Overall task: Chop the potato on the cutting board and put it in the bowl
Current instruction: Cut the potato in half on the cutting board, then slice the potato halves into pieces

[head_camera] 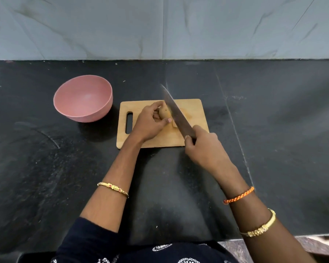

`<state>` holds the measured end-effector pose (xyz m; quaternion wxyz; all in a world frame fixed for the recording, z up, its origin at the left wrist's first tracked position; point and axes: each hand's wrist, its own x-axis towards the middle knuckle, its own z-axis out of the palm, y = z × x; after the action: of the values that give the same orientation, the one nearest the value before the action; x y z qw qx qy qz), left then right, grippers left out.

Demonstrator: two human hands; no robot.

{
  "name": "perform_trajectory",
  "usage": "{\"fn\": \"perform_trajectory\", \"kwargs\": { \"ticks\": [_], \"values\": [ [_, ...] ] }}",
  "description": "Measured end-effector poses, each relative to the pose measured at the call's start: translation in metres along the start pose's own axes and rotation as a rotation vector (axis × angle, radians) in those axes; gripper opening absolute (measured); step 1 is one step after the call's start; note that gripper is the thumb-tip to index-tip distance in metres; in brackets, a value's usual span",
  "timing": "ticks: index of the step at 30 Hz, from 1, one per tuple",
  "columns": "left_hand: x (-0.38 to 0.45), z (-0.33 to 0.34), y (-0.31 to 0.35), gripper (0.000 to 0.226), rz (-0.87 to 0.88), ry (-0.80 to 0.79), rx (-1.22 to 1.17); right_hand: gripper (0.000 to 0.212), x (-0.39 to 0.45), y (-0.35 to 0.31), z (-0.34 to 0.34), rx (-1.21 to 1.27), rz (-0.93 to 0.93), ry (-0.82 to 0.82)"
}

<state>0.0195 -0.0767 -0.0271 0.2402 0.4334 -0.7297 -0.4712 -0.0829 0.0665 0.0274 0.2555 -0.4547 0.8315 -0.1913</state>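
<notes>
On the dark table (pixel 46 168), your left hand (pixel 148 124) pinned the potato (pixel 164 115) while your right hand (pixel 203 147) gripped the knife (pixel 176 114); fingertips were best kept curled back.

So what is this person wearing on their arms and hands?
The left hand and right hand are bare, with no gloves or rings that I can make out. The left forearm carries a thin gold bangle with small red details. The right wrist has a braided orange thread, and further up a gold bangle. A dark navy sleeve covers the left upper arm; the clothing shows white patterns.
</notes>
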Motion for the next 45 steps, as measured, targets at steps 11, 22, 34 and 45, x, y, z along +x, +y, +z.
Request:
{"fn": "perform_trajectory", "kwargs": {
  "ticks": [11, 22, 34, 45],
  "values": [
    [-0.007, -0.017, -0.003, 0.053, -0.043, 0.075, -0.025, 0.047, 0.056, 0.006, 0.010, 0.201, 0.026, 0.241],
    [-0.009, -0.019, -0.001, 0.065, -0.070, 0.025, 0.143, 0.039, 0.083, -0.005, 0.005, 0.280, 0.016, 0.244],
    [-0.030, -0.033, -0.010, 0.056, -0.145, 0.296, 0.124, 0.048, 0.099, -0.028, 0.011, 0.306, -0.179, 0.119],
    [-0.040, -0.028, -0.012, 0.055, -0.172, 0.261, 0.106, 0.052, 0.145, -0.076, 0.028, 0.099, -0.477, -0.229]
  ]
}}
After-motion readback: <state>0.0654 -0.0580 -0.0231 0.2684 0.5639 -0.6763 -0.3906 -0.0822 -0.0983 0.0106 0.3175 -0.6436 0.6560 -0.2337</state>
